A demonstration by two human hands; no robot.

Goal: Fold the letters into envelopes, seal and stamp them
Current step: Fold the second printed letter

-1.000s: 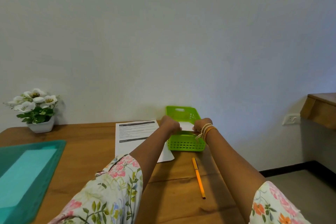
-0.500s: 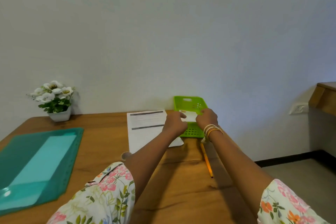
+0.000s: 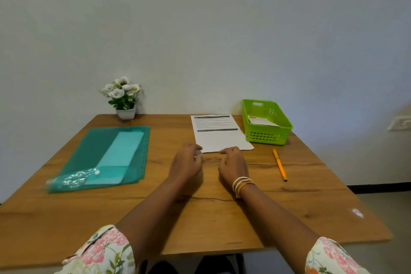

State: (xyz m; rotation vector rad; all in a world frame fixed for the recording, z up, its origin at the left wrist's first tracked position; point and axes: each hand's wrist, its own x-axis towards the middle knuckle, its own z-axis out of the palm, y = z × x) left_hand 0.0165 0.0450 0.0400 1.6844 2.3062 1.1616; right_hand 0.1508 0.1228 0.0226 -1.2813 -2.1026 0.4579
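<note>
A printed letter (image 3: 219,134) lies flat on the wooden table (image 3: 200,213) at the back centre. Right of it stands a green basket (image 3: 268,138) with a white envelope (image 3: 263,122) lying inside. My left hand (image 3: 185,163) is at the letter's front left corner, fingers loosely curled and holding nothing. My right hand (image 3: 233,165), with bangles on the wrist, is at the letter's front edge, also loosely curled and empty. Whether the fingertips touch the paper is unclear.
An orange pen (image 3: 279,164) lies right of my right hand. A teal plastic folder (image 3: 95,146) with a pale sheet in it covers the left of the table. A small pot of white flowers (image 3: 124,100) stands at the back by the wall.
Both hands let go of the white envelope in the basket and drew back left to the letter's front edge. My view has shifted, so more of the table shows.
</note>
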